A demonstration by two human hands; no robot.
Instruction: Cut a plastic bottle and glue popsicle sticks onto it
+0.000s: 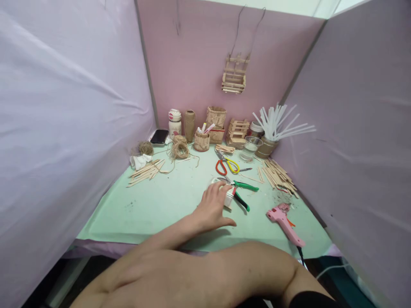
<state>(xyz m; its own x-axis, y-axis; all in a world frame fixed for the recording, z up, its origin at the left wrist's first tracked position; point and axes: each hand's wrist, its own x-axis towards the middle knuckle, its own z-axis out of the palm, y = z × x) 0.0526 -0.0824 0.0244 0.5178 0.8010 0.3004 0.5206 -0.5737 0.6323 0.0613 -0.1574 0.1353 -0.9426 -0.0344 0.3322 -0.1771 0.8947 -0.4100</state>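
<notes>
My left hand (212, 206) reaches in from the lower left, palm down, thumb held well away from the fingers. Its fingertips lie over or beside a small white box (229, 197) with a red edge, partly hidden by the hand; a firm hold does not show. Just right of the box lie pliers with green and black handles (245, 185). Behind them are scissors with red and yellow handles (233, 166). My right hand is not visible.
A pink glue gun (285, 223) lies at the right. Wooden sticks lie in piles on the left (146, 172) and right (280, 176). Twine (180, 149), a phone (159, 136), a water cup (250, 149) and white glue sticks (276, 122) stand or lie further back.
</notes>
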